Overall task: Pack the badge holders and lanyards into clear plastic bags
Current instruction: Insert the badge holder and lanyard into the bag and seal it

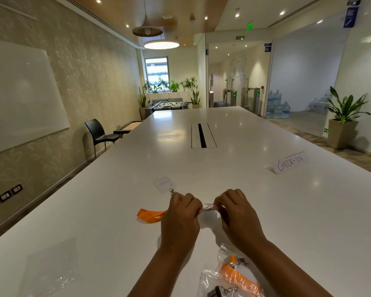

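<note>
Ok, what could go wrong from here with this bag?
The left hand and right hand pinch the crumpled clear bag; pulling hard might tear it. The orange lanyard trails loose near the badge holder and could snag going in. The packed bag lies close beside the right forearm, which may drag it.

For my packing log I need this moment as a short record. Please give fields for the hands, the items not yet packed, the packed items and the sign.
hands: left hand and right hand both pinch a small clear plastic bag between them
not packed: badge holder and orange lanyard on the white table, left of the hands
packed: filled bag with an orange lanyard inside, at the near edge
sign: CHECK-IN card, far right
</note>
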Motion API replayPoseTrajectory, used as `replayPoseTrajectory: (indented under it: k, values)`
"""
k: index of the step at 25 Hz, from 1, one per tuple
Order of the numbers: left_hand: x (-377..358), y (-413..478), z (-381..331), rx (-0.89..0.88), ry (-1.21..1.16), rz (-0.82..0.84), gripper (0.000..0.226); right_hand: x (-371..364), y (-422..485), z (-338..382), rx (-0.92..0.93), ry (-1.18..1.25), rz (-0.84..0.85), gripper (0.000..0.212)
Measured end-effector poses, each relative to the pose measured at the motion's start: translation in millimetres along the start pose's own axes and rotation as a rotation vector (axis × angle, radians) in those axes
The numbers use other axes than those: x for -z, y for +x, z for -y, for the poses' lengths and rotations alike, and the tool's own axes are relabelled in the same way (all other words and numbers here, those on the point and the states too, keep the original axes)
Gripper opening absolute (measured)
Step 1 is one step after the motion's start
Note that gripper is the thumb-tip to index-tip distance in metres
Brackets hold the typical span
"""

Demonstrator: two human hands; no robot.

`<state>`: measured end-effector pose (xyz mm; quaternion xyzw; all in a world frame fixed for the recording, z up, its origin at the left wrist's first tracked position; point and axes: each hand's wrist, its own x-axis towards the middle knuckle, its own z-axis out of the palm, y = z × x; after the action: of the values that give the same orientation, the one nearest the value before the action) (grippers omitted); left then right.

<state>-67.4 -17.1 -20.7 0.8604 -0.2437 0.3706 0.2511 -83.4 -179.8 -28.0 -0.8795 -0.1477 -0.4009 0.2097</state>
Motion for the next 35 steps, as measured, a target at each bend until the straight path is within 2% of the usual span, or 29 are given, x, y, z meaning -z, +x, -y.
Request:
replayPoseTrajectory:
  k: [5,11,16,20,23,25,27,28,30,32,33,35]
  values:
    - [-2.3,0.8,-3.1,-0.02,0.007,-0.018,0.013,-0.6,-1.4,2.5,0.084,0.011,0.003,0.021]
    - [-4.9,2.1,-4.0,-0.045,0.07,-0.085,0.017,-2.2,-0.7,-0.2,0.083,0.041,-0.009,0.017]
    - [-8.1,1.4,3.0,-0.136,0.069,-0.052,0.017,-0.2,1.3,2.7,0.114,-0.048,0.012,0.017]
    - [-11.8,2.8,3.0,-0.158,0.076,-0.144,0.014,0.9,2.4,4.4,0.099,0.011,0.057,0.015]
    - [-14.8,3.0,-4.3,-0.093,-0.01,-0.228,0.026,15.0,6.7,8.4,0.117,0.095,-0.049,0.017]
    - [-12.1,2.6,-5.8,0.059,-0.133,-0.273,0.046,33.5,19.2,15.5,-0.033,0.242,-0.173,0.021]
    - [-5.7,5.2,4.0,0.216,-0.085,-0.257,0.053,59.2,37.7,15.9,-0.335,0.4,-0.208,0.022]
    - [-3.1,6.1,16.0,0.283,0.004,-0.2,0.053,72.3,44.8,13.4,-0.494,0.458,-0.132,0.019]
    - [0.8,4.1,45.8,0.423,0.158,0.053,0.063,90.4,46.3,9.2,-0.746,0.629,0.189,0.017]
    - [3.0,-5.2,70.7,0.526,0.223,0.308,0.069,92.6,32.2,9.7,-0.882,0.693,0.511,0.018]
    - [4.3,-9.9,78.2,0.55,0.228,0.355,0.061,89.0,22.7,11.2,-0.901,0.649,0.633,0.018]
    - [6.9,-14.2,82.9,0.58,0.215,0.312,0.031,78.1,8.8,14.9,-0.884,0.496,0.826,0.018]
